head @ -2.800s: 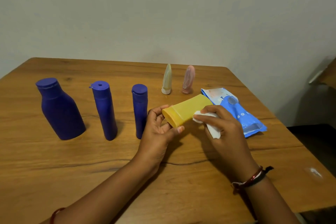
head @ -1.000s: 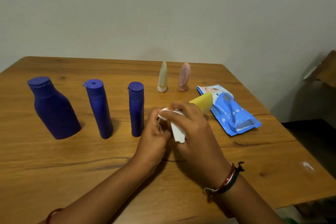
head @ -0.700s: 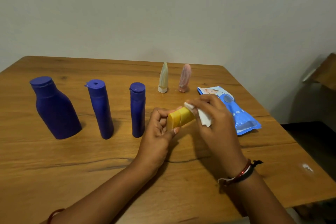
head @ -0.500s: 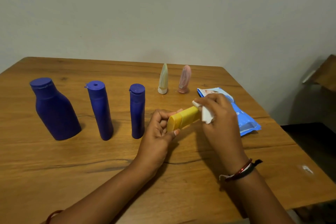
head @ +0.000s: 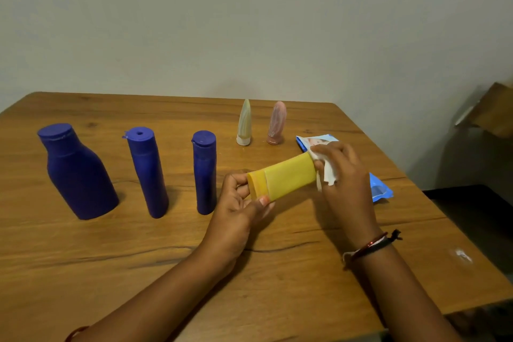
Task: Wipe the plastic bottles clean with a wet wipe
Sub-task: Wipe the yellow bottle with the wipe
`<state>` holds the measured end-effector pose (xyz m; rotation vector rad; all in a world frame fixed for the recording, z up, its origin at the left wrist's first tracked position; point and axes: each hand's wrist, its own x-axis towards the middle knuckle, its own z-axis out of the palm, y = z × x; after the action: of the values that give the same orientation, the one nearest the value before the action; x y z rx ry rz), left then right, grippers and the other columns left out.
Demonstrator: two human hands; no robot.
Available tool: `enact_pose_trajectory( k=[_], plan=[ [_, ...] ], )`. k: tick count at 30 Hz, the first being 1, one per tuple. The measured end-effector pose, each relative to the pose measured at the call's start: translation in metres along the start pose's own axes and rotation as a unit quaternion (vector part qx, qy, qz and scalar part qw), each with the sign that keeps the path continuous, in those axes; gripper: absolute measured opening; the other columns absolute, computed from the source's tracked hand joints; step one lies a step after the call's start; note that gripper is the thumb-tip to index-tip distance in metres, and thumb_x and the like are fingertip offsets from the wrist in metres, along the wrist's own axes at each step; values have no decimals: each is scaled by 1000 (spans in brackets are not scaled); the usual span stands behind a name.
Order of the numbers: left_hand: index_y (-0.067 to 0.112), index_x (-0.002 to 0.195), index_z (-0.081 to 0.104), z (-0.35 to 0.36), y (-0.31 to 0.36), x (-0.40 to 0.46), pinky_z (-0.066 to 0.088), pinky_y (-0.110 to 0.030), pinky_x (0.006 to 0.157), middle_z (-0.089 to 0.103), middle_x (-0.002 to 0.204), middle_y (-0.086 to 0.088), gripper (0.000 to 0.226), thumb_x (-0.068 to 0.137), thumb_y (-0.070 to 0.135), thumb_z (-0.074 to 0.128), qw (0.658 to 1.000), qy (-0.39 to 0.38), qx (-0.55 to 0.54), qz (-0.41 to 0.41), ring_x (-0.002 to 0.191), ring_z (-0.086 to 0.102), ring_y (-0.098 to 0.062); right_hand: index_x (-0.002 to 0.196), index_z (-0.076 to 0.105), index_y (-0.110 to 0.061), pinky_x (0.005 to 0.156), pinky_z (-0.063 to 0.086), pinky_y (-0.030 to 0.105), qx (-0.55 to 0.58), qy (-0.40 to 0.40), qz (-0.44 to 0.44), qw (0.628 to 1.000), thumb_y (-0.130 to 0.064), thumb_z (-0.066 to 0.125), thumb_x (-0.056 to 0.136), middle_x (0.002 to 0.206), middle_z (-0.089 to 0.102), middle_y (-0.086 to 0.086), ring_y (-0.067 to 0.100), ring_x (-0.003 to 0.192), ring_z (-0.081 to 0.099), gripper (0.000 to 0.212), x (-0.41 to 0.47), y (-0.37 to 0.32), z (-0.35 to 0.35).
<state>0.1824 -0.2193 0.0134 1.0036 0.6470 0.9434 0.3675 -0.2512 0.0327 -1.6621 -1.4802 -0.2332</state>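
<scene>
Yellow bottle (head: 286, 176) held off the wooden table (head: 138, 253), lying nearly level, cap end toward the left. Left hand (head: 238, 211) gripping that cap end, thumb and fingers curled round it. Right hand (head: 344, 178) closed round the far end of the bottle, a white wet wipe (head: 327, 172) pinched between its fingers and the plastic — a loose corner of the wipe hanging below the palm. Red and dark threads (head: 369, 246) tied at the right wrist.

Standing upright in a row to the left, apart from one another: a broad blue bottle (head: 76, 175), a slimmer blue bottle with a holed cap (head: 147, 172), and a narrow blue bottle (head: 205, 172) just beside the left hand. Farther back, two small tubes on their caps (tips pointing up) — a pale yellowish tube (head: 244, 123) and a pink tube (head: 276, 123), side by side but not touching.

Behind the right hand, flat on the table, a blue wipes packet (head: 380, 189), partly hidden by the knuckles. Plain wall (head: 249, 22) beyond the table's far edge; brown cardboard (head: 491, 114) at the right margin.
</scene>
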Motion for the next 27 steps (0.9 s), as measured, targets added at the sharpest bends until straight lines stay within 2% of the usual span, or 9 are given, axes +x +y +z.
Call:
enact_pose_trajectory(
  k=[4,7,10,13,17,21,25,27],
  plan=[
    [12,115,46,2,0,1,58,-25,75,67,111,-6,33,89,-8,53,999,6,-36,-4,99,69,-15,111,62,-15,87,38,13,33,6,-13,999,8,60,81,109,49,-6,7,102,50,37,-13,-16,14],
    [12,120,45,1,3,1,59,-27,77,70,111,-7,36,90,-5,52,998,13,-63,-15,101,69,-19,114,62,-14,90,42,19,55,-63,-93,992,5,66,78,113,50,-2,9,105,50,41,-28,-31,23],
    [12,127,41,2,5,-1,57,-30,84,66,120,-12,41,91,-5,50,997,11,-70,-19,111,64,-25,117,59,-16,91,41,18,47,-104,-157,981,3,69,75,117,48,-1,11,108,49,48,-33,-25,21],
    [17,129,42,4,5,-1,58,-29,81,63,122,-14,46,91,-7,49,995,8,-94,-17,116,60,-28,115,60,-18,91,43,22,34,-63,-91,993,9,66,75,116,49,-4,11,110,50,49,-25,-8,16],
    [23,123,49,2,5,-1,57,-31,83,64,122,-11,44,90,-6,49,995,-5,-103,-19,116,60,-25,111,63,-18,90,40,13,21,20,7,1000,3,59,87,110,51,-6,8,107,52,33,-12,13,11],
    [23,121,52,0,4,1,58,-31,81,69,115,-7,43,89,-5,50,992,-3,-127,-27,111,64,-23,111,64,-15,91,37,9,18,50,15,998,7,60,84,108,48,-6,6,105,50,35,-13,6,17],
    [22,123,49,-1,3,1,57,-35,84,72,110,-6,44,84,6,57,990,-10,-139,-22,107,67,-22,115,60,-16,92,43,22,38,-58,-62,996,9,66,73,116,49,-1,12,109,50,50,-29,-25,22],
    [23,124,47,-2,3,1,57,-38,86,71,112,-9,45,82,12,58,992,-9,-125,-20,106,67,-23,118,58,-15,93,39,17,29,-101,-133,986,6,67,70,119,46,-1,13,110,48,53,-38,-34,23]
  ],
)
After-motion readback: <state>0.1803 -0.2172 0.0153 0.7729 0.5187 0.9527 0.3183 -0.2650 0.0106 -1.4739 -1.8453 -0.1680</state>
